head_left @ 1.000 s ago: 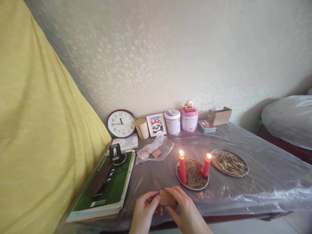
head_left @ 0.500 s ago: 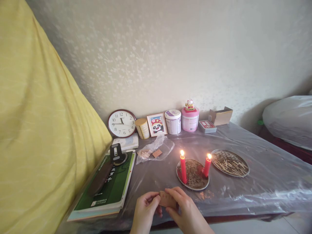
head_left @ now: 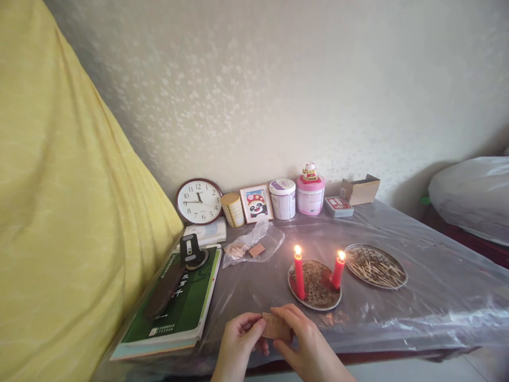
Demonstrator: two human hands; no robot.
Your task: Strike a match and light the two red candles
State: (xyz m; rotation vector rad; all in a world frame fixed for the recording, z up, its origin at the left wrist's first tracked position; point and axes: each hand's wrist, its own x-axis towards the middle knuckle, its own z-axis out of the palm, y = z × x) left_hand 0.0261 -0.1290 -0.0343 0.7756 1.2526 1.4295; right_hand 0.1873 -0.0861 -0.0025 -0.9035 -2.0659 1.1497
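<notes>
A small brown matchbox (head_left: 275, 327) is between my two hands near the table's front edge. My left hand (head_left: 242, 331) pinches its left end with thumb and forefinger. My right hand (head_left: 300, 331) grips the box's right side, thumb below and fingers over the top edge. Just beyond, two lit red candles, a taller one (head_left: 299, 278) and a shorter one (head_left: 338, 273), stand on a round metal plate (head_left: 314, 304). To its right, a second plate (head_left: 353, 249) holds a pile of matchsticks (head_left: 379, 271).
A plastic bag (head_left: 274, 241) with another small box lies behind. Green book (head_left: 186, 297) and dark glasses-case-like object (head_left: 165, 294) are at left. Along the wall stand a clock (head_left: 199, 201), picture frame (head_left: 256, 203), tins (head_left: 282, 201) and carton (head_left: 360, 190). Plastic sheeting covers the table.
Both hands and the matchbox have shifted very slightly to the right, and the box is tilted a little differently. The candles still burn in the same places.
</notes>
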